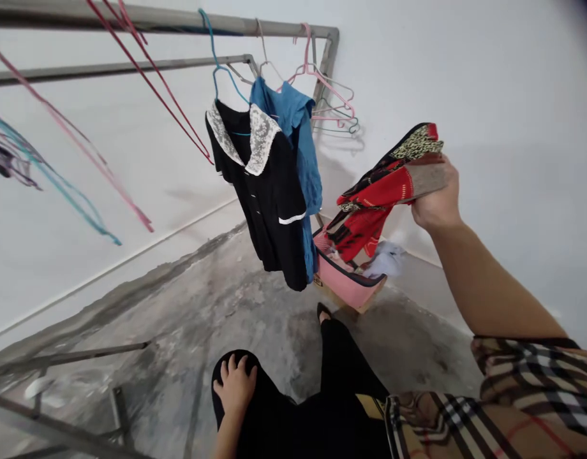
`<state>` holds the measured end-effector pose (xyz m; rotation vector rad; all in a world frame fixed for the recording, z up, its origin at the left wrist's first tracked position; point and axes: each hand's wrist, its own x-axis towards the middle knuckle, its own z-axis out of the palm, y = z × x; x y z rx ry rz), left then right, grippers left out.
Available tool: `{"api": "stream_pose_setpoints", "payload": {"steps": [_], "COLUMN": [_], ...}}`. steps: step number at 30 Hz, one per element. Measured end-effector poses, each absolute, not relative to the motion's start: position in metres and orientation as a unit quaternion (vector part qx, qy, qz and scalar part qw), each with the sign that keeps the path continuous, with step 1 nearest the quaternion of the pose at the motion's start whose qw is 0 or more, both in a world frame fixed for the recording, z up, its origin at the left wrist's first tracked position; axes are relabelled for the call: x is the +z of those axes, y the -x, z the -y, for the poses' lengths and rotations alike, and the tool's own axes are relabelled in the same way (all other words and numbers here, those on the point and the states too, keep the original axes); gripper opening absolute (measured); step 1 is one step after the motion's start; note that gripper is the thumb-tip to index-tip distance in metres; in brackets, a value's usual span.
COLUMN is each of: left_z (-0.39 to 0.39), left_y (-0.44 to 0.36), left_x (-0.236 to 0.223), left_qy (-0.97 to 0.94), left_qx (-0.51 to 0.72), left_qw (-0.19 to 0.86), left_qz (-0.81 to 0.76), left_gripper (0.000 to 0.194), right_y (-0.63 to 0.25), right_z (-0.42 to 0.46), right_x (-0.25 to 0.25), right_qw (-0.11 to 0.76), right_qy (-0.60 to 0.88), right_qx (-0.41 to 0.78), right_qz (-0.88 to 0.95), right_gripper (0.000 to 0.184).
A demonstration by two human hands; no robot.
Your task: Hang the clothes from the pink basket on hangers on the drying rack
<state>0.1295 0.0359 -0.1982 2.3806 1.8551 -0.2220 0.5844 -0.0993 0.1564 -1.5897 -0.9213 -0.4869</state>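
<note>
Right arm [489, 280] raised forward, right fingers [423, 209] clenched (left fingers [231, 365] spread over the left knee [261, 384]).

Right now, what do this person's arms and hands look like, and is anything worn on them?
The left hand and right hand are ordinary bare human hands, with no gloves to be seen. The right forearm is bare too, coming out of a loose plaid sleeve in tan, black and white with thin red lines. The left sleeve is out of view.
</note>
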Motion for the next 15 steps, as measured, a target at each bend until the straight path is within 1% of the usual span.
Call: {"api": "stream_pose_setpoints", "payload": {"steps": [1,3,6,8,10,12,15], "left_z": [-0.036,-0.036,-0.036,-0.036,-0.035,-0.035,-0.036], "left_y": [-0.131,-0.133,-0.133,-0.131,-0.129,-0.129,-0.130], "left_x": [-0.196,-0.194,-0.195,-0.197,-0.199,-0.198,-0.191], "left_qy": [-0.784,-0.786,-0.788,-0.787,-0.786,-0.783,-0.777], "left_qx": [-0.076,-0.081,-0.075,-0.066,-0.063,-0.065,-0.074], "left_qw": [0.058,0.055,0.051,0.049,0.050,0.051,0.060], "left_qz": [-0.613,-0.611,-0.610,-0.612,-0.613,-0.616,-0.622], "left_gripper": [0.046,0.045,0.043,0.042,0.042,0.042,0.042], "right_y": [-0.589,-0.596,-0.602,-0.599,-0.588,-0.566,-0.526], "right_z": [0.093,0.079,0.056,0.040,0.023,0.005,-0.022], "right_x": [0.156,0.145,0.119,0.108,0.109,0.124,0.165], "right_qw": [0.567,0.527,0.441,0.393,0.368,0.380,0.424], "right_qy": [0.700,0.748,0.814,0.834,0.836,0.811,0.711], "right_qx": [-0.215,-0.186,-0.099,-0.059,-0.050,-0.085,-0.218], "right_qz": [0.379,0.357,0.366,0.382,0.403,0.437,0.516], "right_gripper": [0.037,0.037,0.032,0.037,0.043,0.039,0.035]}}
